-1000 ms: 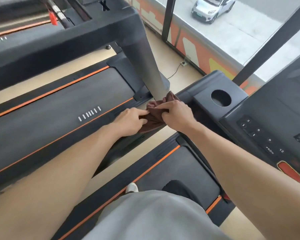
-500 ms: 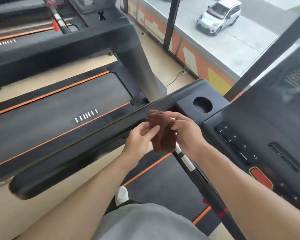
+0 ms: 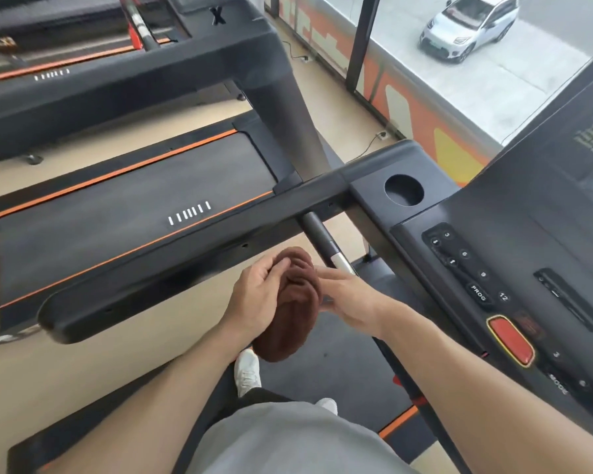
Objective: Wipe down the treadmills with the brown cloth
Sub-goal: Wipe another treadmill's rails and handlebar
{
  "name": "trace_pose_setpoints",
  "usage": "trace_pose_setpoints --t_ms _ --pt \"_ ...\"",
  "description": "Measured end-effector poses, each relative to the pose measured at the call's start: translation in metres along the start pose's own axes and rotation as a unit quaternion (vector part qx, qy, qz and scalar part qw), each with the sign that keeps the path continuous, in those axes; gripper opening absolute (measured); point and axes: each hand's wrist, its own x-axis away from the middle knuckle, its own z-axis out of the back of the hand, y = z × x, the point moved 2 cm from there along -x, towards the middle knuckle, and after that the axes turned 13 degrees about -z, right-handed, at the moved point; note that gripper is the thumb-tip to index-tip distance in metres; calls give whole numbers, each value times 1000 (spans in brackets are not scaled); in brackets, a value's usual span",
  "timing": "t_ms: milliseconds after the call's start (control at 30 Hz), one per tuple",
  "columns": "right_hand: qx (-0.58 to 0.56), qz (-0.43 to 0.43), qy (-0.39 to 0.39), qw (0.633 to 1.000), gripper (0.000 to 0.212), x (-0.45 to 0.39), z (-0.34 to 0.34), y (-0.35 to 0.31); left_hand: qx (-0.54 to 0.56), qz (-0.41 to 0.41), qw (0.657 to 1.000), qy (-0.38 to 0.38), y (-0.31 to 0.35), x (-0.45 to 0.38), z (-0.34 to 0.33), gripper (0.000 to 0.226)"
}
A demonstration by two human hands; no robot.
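**Cloth between both hands, off the treadmill**

Cloth (image 3: pixel 290 309): brown, bunched into a long wad, held in the air in front of the person, below the near handrail (image 3: pixel 199 254) and touching no part of the machine. Its lower end hangs down over the belt (image 3: pixel 332 367) the person stands on.

Left hand (image 3: pixel 259 295): fingers curled over the cloth's top left, thumb side against the wad, gripping it.

Right hand (image 3: pixel 348 297): palm toward the cloth, fingers mostly straight and blurred; it seems to press the cloth's right side rather than clasp it, hard to be sure.

Just behind the right hand's fingers: a black bar (image 3: pixel 322 242) with a silver band, running down from under the handrail.

Right of that: console (image 3: pixel 514 254) with number keys, a "PROG" key, a red button (image 3: pixel 510 340) and a round cup hole (image 3: pixel 404 190).

Below: grey shirt (image 3: pixel 288 439), two white shoes (image 3: pixel 248 371) on the belt.

Left: next treadmill (image 3: pixel 124 200), dark belt with orange stripes and white dashes, and another one beyond it. Tan floor (image 3: pixel 48 374) between the machines.

Top right: window, white car (image 3: pixel 469 27) outside.
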Motion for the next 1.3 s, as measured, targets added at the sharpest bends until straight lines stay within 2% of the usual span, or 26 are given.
trace_pose_setpoints --t_ms 100,300,500,667,700,767,833,867,900,967,1000,1033,1067,1133,1200,1300 --pt "-7 36 51 998 18 -8 -2 6 -24 3 999 25 -6 7 8 21" --pt "26 93 233 968 25 -2 11 5 -99 25 992 68 -24 11 28 9" --pt "109 115 313 936 13 19 25 -5 -121 39 989 77 -32 6 34 6" --pt "199 150 342 906 21 60 48 -60 -84 -10 995 43 2 -22 23 7" --pt "230 166 363 887 21 65 54 -76 -78 -28 996 41 10 -31 20 8" --pt "336 202 436 810 17 64 62 -100 -94 -50 993 42 18 -52 14 22" --pt "462 206 477 719 36 44 61 -106 -154 -45 986 36 16 -70 9 39" --pt "498 179 466 709 47 30 60 -102 -175 -39 984 28 13 -76 7 41" --pt "515 128 441 724 58 14 59 -91 -178 -29 983 16 9 -79 4 38" --pt "510 -43 370 775 86 -17 55 -56 -165 1 986 -14 -2 -76 0 29" --pt "490 -122 338 794 94 -28 51 -35 -158 18 987 -33 -10 -70 -1 27" --pt "455 -154 331 812 90 -36 46 -18 -154 34 986 -50 -18 -62 -2 26" --pt "416 -144 356 824 75 -42 41 -6 -150 48 985 -64 -28 -54 -2 26" --pt "377 -82 436 813 49 -52 34 2 -140 79 984 -76 -44 -40 -1 25" --pt "386 -48 463 797 48 -61 29 -7 -128 102 984 -73 -54 -34 3 24" --pt "388 -26 470 793 55 -77 27 -24 -124 109 984 -65 -55 -36 10 23"
